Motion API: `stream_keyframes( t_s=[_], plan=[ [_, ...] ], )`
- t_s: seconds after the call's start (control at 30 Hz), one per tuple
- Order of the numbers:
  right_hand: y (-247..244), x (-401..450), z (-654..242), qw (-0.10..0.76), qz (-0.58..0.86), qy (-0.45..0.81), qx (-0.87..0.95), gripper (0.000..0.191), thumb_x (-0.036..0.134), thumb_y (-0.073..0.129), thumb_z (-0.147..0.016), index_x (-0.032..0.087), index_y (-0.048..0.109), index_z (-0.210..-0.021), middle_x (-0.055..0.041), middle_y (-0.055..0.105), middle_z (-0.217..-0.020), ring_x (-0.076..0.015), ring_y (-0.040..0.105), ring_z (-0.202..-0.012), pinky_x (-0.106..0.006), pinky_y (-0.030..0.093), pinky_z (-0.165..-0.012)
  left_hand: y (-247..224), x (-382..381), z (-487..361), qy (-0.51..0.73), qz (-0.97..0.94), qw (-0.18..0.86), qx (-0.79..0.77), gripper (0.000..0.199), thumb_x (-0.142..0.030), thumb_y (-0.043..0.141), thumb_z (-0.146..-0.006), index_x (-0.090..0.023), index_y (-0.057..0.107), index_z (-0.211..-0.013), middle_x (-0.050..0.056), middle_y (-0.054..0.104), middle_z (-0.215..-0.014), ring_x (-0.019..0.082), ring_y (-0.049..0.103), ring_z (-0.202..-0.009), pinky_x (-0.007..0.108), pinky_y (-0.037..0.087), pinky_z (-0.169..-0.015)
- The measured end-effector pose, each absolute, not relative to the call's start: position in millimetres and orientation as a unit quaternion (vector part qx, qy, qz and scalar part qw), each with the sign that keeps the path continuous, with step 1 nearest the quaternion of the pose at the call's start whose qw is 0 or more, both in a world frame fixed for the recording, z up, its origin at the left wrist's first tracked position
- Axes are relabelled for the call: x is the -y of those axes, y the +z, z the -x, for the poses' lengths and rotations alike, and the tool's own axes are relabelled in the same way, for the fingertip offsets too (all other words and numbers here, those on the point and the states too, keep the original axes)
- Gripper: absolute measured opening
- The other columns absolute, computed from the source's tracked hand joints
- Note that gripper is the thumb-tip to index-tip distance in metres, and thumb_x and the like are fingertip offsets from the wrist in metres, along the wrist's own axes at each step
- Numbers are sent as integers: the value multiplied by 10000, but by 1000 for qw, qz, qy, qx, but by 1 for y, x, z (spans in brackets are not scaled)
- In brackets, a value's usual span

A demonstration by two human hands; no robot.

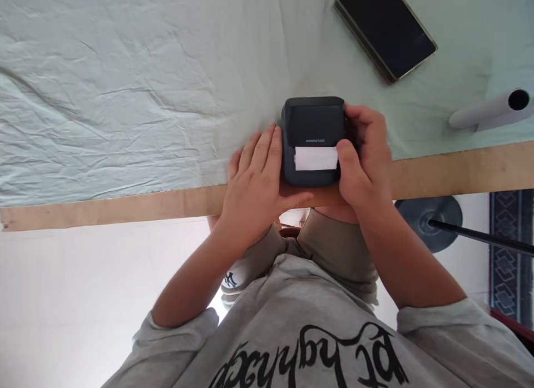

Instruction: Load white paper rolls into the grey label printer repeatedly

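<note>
A small black printer (315,121) sits near the table's front edge, with a strip of white paper (316,158) across its front part. My left hand (256,179) lies flat on the table against the printer's left side, its fingers stretched out and holding nothing. My right hand (366,157) is wrapped round the right side of the printer. Its thumb rests at the right end of the paper strip, and its other fingertips are partly hidden behind the printer's side.
A dark-screened phone (387,29) lies at the upper right of the cloth-covered table (125,99). A white paper roll (488,111) lies at the right. Below the wooden table edge (459,171) is a round black base (429,221) with a dark pole.
</note>
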State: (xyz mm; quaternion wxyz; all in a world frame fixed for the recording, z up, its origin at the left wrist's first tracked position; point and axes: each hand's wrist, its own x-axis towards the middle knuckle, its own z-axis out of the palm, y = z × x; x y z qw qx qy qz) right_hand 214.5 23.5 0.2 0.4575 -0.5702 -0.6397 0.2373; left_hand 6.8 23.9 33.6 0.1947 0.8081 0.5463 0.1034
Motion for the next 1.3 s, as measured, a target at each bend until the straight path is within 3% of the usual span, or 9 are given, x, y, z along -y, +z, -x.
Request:
stream_keyframes(
  t_s=[0.2, 0.37, 0.47, 0.7, 0.97, 1.17, 1.3],
  plan=[
    [5, -21, -213, 435, 598, 231, 632, 410, 494, 459, -1064, 320, 526, -1428, -80, 662, -1428, -279, 643, -1359, -575, 509, -1184, 23, -23, -9, 110, -810, 159, -553, 1089, -824, 652, -862, -142, 364, -1661, 217, 421, -1689, 403, 407, -1571, 510, 281, -1290],
    [1, -22, -214, 457, 572, 231, 641, 427, 496, 468, -1060, 322, 538, -1444, -78, 669, -1418, -258, 667, -1310, -515, 532, -1155, 19, -21, -9, 114, -814, 152, -549, 1139, -882, 581, -857, -108, 363, -1664, 219, 420, -1688, 403, 420, -1562, 499, 267, -1292],
    [0, -23, -214, 472, 561, 230, 640, 430, 476, 493, -1050, 302, 564, -1437, -96, 677, -1400, -259, 678, -1281, -479, 538, -1130, 20, -21, -8, 115, -815, 148, -549, 1117, -884, 545, -878, -110, 367, -1664, 205, 421, -1691, 383, 423, -1564, 482, 264, -1292],
    [4, -20, -213, 466, 579, 226, 630, 448, 502, 521, -1019, 332, 594, -1427, -95, 699, -1369, -289, 689, -1272, -522, 548, -1090, 21, -23, -5, 123, -817, 155, -542, 1004, -819, 574, -917, -151, 410, -1649, 169, 479, -1662, 359, 469, -1537, 459, 315, -1262],
    [-1, -21, -220, 438, 544, 277, 660, 624, 604, 549, -965, 335, 404, -1509, -140, 640, -1476, -320, 645, -1353, -577, 506, -1118, 22, -29, -6, 142, -803, 187, -548, 886, -737, 644, -928, -190, 483, -1605, 156, 533, -1624, 347, 518, -1506, 465, 323, -1233],
    [-1, -24, -218, 458, 563, 264, 636, 485, 432, 574, -975, 298, 480, -1431, -123, 674, -1431, -267, 670, -1309, -507, 529, -1113, 23, -24, -7, 155, -796, 194, -552, 946, -779, 625, -909, -175, 455, -1617, 162, 509, -1642, 352, 502, -1518, 472, 310, -1255],
    [1, -30, -222, 463, 560, 287, 625, 474, 291, 652, -889, 280, 531, -1347, -124, 677, -1405, -233, 673, -1299, -448, 553, -1118, 27, -23, -7, 175, -775, 211, -570, 789, -689, 484, -1021, -154, 471, -1601, 168, 524, -1630, 334, 505, -1518, 463, 321, -1257]
  ],
)
